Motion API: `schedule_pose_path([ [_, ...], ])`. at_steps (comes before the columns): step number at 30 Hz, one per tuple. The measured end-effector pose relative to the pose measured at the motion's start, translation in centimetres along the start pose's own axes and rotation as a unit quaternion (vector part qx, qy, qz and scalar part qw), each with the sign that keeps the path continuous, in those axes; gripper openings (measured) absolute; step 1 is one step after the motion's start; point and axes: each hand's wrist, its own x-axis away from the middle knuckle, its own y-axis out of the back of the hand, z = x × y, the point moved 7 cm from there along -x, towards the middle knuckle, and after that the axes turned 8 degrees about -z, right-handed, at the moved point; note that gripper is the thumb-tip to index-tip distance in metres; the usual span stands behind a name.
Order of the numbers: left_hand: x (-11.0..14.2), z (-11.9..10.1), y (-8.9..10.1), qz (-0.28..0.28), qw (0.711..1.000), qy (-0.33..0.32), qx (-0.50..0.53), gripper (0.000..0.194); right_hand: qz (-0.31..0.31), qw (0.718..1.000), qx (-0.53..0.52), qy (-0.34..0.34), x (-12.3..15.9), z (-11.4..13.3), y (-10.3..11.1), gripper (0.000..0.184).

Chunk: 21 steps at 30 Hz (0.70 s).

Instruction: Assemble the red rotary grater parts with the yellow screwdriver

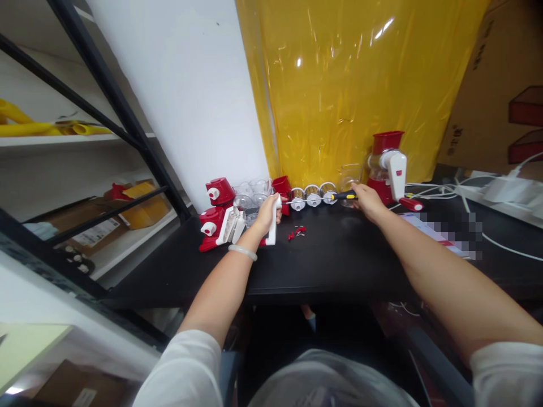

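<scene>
My left hand [266,213] is closed round a white crank handle [274,223], which has a red grip at its lower end. In my right hand [365,199] is a screwdriver [345,195] with a black and yellow handle. Its long thin shaft points left and its tip meets the upper part of the crank handle; the exact contact is too small to make out. Small red parts and screws [299,232] lie on the black table just right of my left hand. Behind the shaft stand several metal grater drums [313,195] with white rims.
Red grater bodies [219,191] and white crank arms [233,225] are grouped at the left, beside clear plastic parts [250,189]. A whole rotary grater [386,169] stands at the right. White cables [436,192] and a partly blurred sheet [441,234] lie beyond my right forearm.
</scene>
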Motion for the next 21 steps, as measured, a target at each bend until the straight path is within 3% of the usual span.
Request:
schedule_pose_path([
  [6,-0.1,0.1,-0.1,0.01,1.0,-0.012,-0.009,0.037,0.054,0.984,-0.165,-0.04,1.0,1.0,-0.7,0.029],
  [13,-0.1,0.0,0.2,-0.008,1.0,-0.01,-0.003,0.04,0.004,1.0,0.006,-0.008,0.1,-0.1,-0.1,0.048],
  [18,-0.2,0.0,0.2,-0.011,1.0,-0.003,-0.007,0.042,0.043,0.993,-0.106,-0.026,0.7,0.4,-0.8,0.027],
  [21,-0.2,-0.1,0.2,-0.009,1.0,-0.006,-0.011,0.041,0.064,0.985,-0.158,-0.035,0.9,1.0,-0.9,0.024],
])
